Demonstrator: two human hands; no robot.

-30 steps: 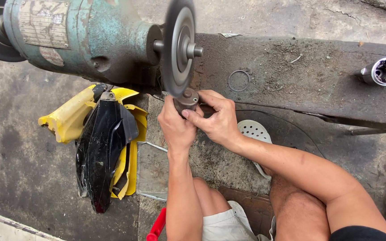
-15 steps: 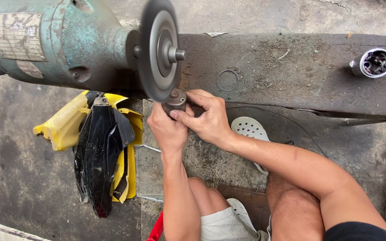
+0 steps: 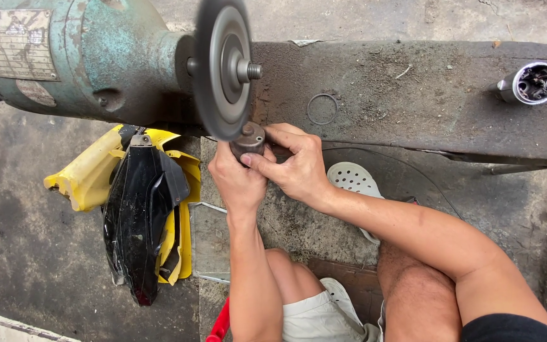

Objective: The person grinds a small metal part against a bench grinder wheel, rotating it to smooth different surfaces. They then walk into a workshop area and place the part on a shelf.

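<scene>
Both hands grip a small round metal part (image 3: 248, 140), pressed against the lower rim of the grinding wheel (image 3: 223, 66) at 6 o'clock. The left hand (image 3: 238, 180) wraps it from below; the right hand (image 3: 295, 166) pinches it from 3 o'clock, beside the dusty bench (image 3: 413, 95)

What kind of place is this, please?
Probably a small repair or metal workshop: a worn bench grinder on a grimy workbench, both hands pressing a metal part to its wheel, plastic panels on concrete floor.

arms: bare | shorts (image 3: 311, 320): light, khaki perhaps | clogs (image 3: 354, 179): white, perforated | sleeve (image 3: 508, 329): dark
</scene>
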